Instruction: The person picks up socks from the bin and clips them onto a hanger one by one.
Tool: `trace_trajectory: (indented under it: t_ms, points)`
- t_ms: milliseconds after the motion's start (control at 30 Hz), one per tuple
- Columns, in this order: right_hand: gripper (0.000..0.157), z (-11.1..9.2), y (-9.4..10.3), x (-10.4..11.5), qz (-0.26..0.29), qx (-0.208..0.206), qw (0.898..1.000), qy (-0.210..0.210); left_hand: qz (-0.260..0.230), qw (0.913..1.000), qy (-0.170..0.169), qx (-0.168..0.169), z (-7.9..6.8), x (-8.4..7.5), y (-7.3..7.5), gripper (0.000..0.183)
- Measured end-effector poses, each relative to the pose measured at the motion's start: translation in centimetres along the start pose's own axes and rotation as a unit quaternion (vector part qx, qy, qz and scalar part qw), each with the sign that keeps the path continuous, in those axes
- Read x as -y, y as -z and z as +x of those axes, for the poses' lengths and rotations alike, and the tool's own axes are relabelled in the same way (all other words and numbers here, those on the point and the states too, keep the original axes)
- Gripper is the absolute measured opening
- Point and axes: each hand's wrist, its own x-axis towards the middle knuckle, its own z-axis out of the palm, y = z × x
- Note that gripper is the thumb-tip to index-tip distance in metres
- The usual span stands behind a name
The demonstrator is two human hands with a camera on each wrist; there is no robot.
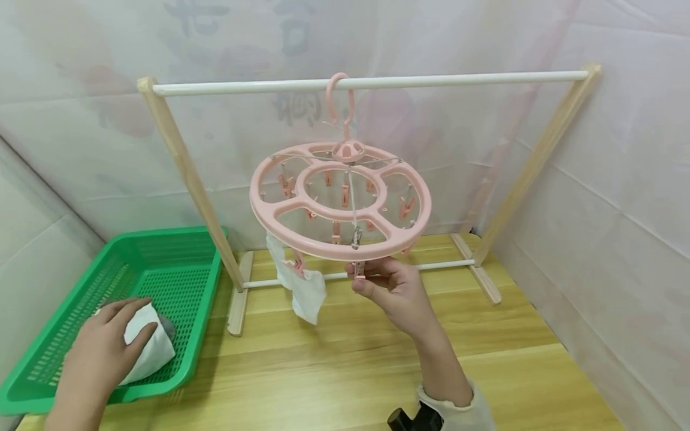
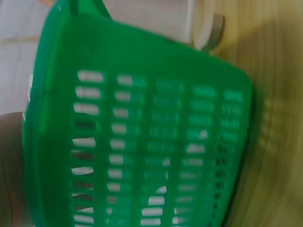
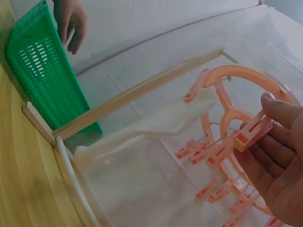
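My right hand (image 1: 396, 293) pinches a pink clothes peg (image 3: 253, 132) between thumb and fingers at the front of a round pink drying hanger (image 1: 345, 248). The hanger hooks over a white rail (image 1: 458, 79). From a neighbouring peg at the hanger's front left hangs a thin white cloth (image 1: 308, 296). Over on the left, my left hand (image 1: 99, 347) is inside a green basket (image 1: 207, 299), its fingers spread over a white cloth (image 1: 153, 353). Something grey shows beside that cloth. The left wrist view has mostly the basket's slotted side, which hides the fingers.
Wooden posts (image 1: 185, 173) hold up the rail, with feet on the wood-grain table (image 1: 345, 365). A lower white bar (image 1: 444, 264) joins them. More pink pegs (image 1: 406, 206) dangle under the hanger. Pale sheets hang behind and at both sides.
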Motion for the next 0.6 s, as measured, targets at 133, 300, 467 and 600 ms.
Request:
trace_trajectory:
  t_ms: [133,300,467,600]
  points:
    - [0.022,0.0,-0.2,0.0,0.007,0.001,1.0,-0.001,0.024,0.9986,0.016,0.044,0.0,1.7,0.3,0.044]
    - [0.022,0.0,-0.4,0.1,0.005,0.002,1.0,0.003,0.055,0.9859,0.065,0.144,0.8,3.7,0.7,0.047]
    - [0.022,0.1,-0.5,0.1,0.005,0.005,1.0,0.007,0.057,0.9582,0.113,0.256,1.2,5.5,0.8,0.065]
    - [0.021,0.1,-0.5,0.2,0.002,0.005,1.0,0.005,0.056,0.9415,0.144,0.299,1.3,6.2,0.6,0.077]
